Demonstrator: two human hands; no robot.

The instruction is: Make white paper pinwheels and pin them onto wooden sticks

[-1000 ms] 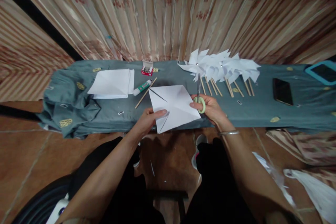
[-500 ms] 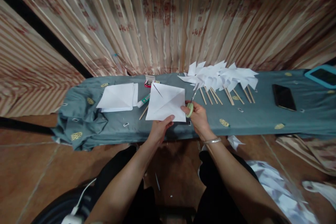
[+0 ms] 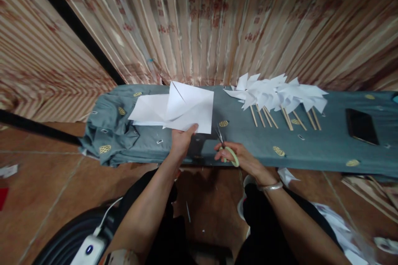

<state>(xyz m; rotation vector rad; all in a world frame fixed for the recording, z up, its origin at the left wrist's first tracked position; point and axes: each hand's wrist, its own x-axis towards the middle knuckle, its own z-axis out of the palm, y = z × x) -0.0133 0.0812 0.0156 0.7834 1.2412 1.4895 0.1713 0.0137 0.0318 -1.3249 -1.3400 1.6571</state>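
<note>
My left hand (image 3: 182, 143) grips a square of white paper (image 3: 194, 107) by its lower edge, thumb on top. A diagonal slit runs in from the paper's upper left corner, and creases cross its face. Behind it on the left, a stack of white sheets (image 3: 147, 107) lies on the cloth, partly covered. My right hand (image 3: 241, 157) is closed on scissors (image 3: 229, 153) with light green handles, their blades pointing up and away, apart from the paper.
White paper pinwheels (image 3: 276, 93) on wooden sticks lie in a row at the back right. A black phone (image 3: 362, 126) rests farther right on the grey-green cloth (image 3: 311, 153). A striped curtain (image 3: 205, 25) hangs behind. Below right are white papers (image 3: 336, 223).
My left hand has carried the paper up and left, toward the stack. The scissors have moved away from it, down and toward me. The view has shifted left.
</note>
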